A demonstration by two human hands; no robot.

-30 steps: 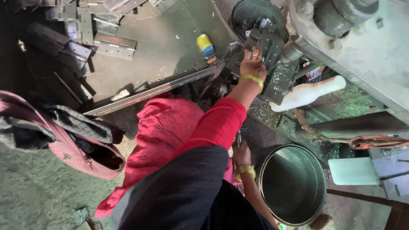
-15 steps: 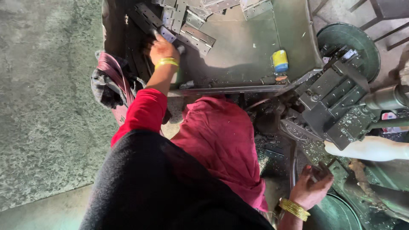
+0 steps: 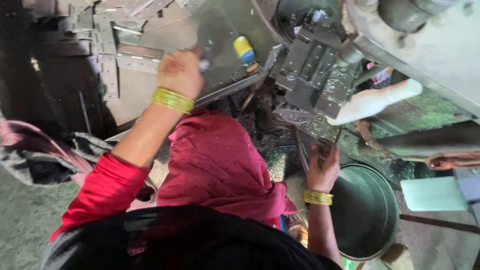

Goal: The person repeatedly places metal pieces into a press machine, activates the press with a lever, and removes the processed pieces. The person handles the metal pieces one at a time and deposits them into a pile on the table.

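My left hand (image 3: 180, 72), with yellow-green bangles at the wrist, is raised over the grey metal work tray (image 3: 220, 30). Its fingers are closed on a small grey metal piece (image 3: 205, 62), which is blurred. It is between a pile of flat hinge plates (image 3: 135, 52) and the dark die block (image 3: 310, 70) of a press machine. My right hand (image 3: 322, 167), also bangled, grips a dark lever (image 3: 327, 145) beside the machine, just above a round metal bucket (image 3: 365, 210). A red cloth (image 3: 215, 160) covers my lap.
A small yellow and blue cylinder (image 3: 244, 48) lies on the tray near the die block. A white wrapped handle (image 3: 372, 102) sticks out right of the press. Metal shavings (image 3: 272, 160) litter the machine base. A bundled cloth (image 3: 45, 155) lies at the left.
My left hand has left the pile of hinge plates and moved right toward the die block with a small piece. My right hand has stayed on the lever.
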